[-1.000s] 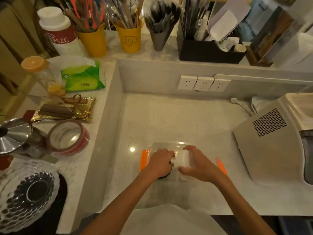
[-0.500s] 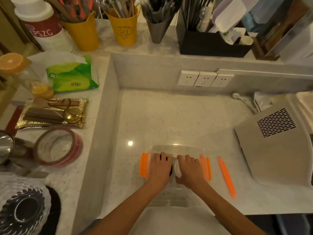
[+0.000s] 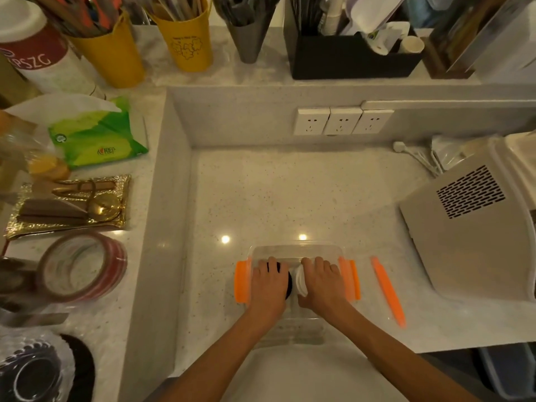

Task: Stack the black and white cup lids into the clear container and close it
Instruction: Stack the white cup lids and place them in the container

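Both forearms reach forward; left hand (image 3: 268, 285) and right hand (image 3: 322, 285) palms down, side by side, fingers curled

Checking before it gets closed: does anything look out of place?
One orange clip lies loose on the counter, right of the container, whose sides carry similar orange clips.

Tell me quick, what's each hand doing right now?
Left hand: palm down over the black lids in the container, fingers curled on them.
Right hand: palm down over the white lids, fingers curled on them.
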A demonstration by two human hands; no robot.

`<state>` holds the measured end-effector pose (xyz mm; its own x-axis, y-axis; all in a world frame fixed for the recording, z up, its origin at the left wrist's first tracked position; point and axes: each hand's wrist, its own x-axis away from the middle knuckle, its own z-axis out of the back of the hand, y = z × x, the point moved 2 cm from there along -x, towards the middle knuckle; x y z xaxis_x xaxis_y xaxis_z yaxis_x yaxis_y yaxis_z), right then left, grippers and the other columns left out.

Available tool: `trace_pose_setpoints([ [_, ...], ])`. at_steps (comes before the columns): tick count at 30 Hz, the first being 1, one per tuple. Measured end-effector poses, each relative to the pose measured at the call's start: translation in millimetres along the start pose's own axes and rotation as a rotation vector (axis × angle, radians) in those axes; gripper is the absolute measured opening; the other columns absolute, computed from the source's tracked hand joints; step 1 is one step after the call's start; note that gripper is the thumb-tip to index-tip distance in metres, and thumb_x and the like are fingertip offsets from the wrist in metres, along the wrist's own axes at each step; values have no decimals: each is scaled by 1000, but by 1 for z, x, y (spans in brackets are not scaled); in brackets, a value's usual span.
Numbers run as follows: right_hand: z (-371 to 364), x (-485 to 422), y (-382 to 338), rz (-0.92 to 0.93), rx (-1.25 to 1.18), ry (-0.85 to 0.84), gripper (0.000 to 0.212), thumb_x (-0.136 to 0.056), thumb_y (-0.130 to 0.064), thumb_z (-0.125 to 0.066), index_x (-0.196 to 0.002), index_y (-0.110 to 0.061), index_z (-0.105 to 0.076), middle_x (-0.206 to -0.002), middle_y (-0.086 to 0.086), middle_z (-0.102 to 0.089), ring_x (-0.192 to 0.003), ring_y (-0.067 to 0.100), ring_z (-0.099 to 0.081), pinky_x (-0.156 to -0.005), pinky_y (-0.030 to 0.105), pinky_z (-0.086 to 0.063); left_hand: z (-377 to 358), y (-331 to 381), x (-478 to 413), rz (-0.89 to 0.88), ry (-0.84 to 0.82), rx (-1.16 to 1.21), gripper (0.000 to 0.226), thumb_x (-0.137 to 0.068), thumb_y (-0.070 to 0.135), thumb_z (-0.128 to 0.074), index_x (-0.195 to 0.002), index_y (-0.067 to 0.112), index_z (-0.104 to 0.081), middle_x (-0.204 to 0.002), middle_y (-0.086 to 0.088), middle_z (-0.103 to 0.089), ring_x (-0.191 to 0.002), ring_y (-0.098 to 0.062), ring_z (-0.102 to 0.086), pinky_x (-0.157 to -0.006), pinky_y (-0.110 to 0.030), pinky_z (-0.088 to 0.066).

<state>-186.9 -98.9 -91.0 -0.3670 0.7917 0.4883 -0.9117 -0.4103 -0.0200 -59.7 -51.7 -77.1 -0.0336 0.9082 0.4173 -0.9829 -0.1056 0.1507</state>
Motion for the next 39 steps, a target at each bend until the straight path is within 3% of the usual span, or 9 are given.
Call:
trace_pose_setpoints([
  [24, -5, -11, -9, -29, -6, -36, 78, -71, -36, -80, -134, -16, -39, -134, 11, -48, -122, 27, -48, -100, 35, -39, -2, 5, 1, 26, -6, -45, 36, -96, 6, -54, -131, 6, -47, -136, -22, -51, -120, -35, -51, -102, -41, -42],
  [31, -3, -14, -6, 3, -12, -28, 78, -75, -48, -75, -135, -13, -40, -135, 10, -48, -123, 26, -48, -98, 34, -42, 2, 9, -2, 38, 2, -67, 29, -100, 9, -46, -128, 2, -47, -128, -22, -55, -112, -34, -56, -94, -41, -46],
  [39, -3, -14, -7, 26, 77, -31, 84, -77, -62, -69, -135, -8, -43, -134, 10, -51, -121, 26, -48, -102, 35, -39, -1, 8, -3, 45, 19, -53, 36, -100, 9, -47, -136, 3, -43, -138, -22, -51, -123, -34, -51, -103, -41, -43],
])
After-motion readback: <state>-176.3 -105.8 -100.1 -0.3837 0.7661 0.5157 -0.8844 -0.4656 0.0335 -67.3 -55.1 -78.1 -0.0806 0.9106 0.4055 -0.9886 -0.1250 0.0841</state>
